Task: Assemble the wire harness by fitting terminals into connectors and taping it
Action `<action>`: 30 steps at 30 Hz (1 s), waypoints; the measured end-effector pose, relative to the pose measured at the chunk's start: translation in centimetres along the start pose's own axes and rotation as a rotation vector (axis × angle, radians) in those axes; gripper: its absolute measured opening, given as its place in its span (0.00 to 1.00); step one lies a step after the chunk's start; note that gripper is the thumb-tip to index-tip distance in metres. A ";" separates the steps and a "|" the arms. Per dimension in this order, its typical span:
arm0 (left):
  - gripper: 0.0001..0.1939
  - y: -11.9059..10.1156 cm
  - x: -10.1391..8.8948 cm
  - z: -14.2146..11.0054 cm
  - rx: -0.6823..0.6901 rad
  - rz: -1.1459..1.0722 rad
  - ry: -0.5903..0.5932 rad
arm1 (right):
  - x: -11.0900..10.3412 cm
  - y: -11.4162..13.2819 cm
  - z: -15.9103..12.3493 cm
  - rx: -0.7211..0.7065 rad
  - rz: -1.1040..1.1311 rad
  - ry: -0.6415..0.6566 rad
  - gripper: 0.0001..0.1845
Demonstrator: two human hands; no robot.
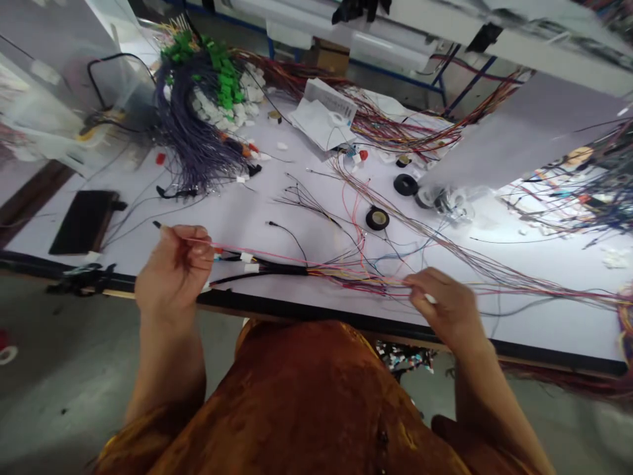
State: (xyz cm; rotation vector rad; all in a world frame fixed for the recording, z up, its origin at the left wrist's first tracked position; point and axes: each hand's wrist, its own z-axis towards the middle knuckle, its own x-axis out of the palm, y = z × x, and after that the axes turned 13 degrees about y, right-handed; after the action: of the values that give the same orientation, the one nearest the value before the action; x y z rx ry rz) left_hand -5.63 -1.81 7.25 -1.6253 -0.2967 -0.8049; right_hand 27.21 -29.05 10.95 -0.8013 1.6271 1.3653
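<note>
Since the table [232, 218] is long, I note the wire bundle [289, 270] laid along its near edge. My left hand [173, 267] and right hand [448, 307] pinch well apart; pink wire [277, 253] between, above the bundle, apparently for straightness.

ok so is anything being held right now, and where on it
A thin pink wire, stretched between the pinching fingers of the left hand and the right hand; whether they grip its very ends cannot be told.

Thin pink wire [277, 254], nearly straight, alongside cable bundle [289, 270]
</note>
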 end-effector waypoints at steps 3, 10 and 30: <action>0.15 1.9 0.3 -1.3 0.119 0.147 0.146 | -1.5 -1.4 -0.9 0.074 -0.255 -0.304 0.13; 0.18 9.1 -0.6 -2.0 -0.279 0.275 0.111 | 2.3 -6.7 3.6 0.267 -0.168 0.075 0.17; 0.23 12.0 -0.5 3.4 -0.344 0.256 0.031 | 18.6 8.6 21.6 -0.103 0.664 0.161 0.04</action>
State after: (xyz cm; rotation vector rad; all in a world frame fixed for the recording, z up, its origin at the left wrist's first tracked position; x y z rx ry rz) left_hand 2.35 -1.24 -2.33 -1.9216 0.0785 -0.7094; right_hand 15.83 -5.32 -3.02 -0.4413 2.0693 1.8873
